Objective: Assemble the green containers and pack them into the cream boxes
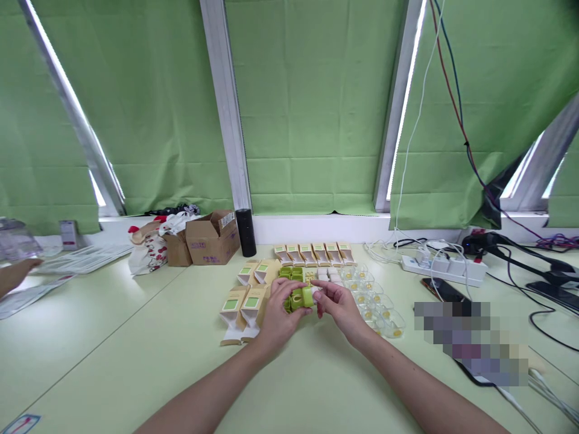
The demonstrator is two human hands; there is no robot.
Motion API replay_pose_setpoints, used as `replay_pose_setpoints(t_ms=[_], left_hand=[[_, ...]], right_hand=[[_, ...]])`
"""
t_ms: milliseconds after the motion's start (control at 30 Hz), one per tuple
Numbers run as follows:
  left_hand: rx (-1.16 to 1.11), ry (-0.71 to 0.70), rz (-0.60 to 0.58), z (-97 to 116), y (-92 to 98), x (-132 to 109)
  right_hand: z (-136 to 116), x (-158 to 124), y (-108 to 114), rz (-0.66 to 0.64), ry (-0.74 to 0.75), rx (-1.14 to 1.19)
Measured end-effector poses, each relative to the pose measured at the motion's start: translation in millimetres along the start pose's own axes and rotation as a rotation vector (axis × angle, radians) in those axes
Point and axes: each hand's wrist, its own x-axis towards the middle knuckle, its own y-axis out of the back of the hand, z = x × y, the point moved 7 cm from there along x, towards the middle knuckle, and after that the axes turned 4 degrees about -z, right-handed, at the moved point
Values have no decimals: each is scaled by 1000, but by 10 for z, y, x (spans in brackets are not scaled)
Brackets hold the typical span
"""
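Observation:
My left hand [279,313] grips a small green plastic case [307,295] between thumb and fingers. From the right, my right hand [344,308] pinches a small white piece [315,295] against the case's open end; whether it is inside cannot be seen. Behind my hands stand several more green cases [297,272], small yellow pieces [310,275] and white blocks [333,272]. Clear plastic cups [392,325] with yellow dots stand in rows beside my right hand. Opened cardboard cartons with green labels [231,304] lie beside my left hand.
More cartons [306,253] line up behind. Farther left are a brown box [210,241], a black cylinder [245,232] and a cloth bag [148,248]. A power strip [465,274], phone [446,292] and cables occupy the right. Another person's hand [18,274] shows at far left.

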Motion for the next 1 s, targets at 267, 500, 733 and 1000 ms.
replay_pose_setpoints(t_ms=[267, 500, 733, 1000], left_hand=[[-15, 7, 2, 16, -13, -8], [16, 6, 15, -7, -37, -38], [87, -25, 30, 6, -47, -64], [312, -164, 22, 114, -124, -110]], right_hand=[[-21, -7, -19, -11, 27, -40], [-30, -26, -15, 43, 1, -36], [-40, -30, -25, 94, -29, 41], [-12, -30, -5, 183, -12, 107]])
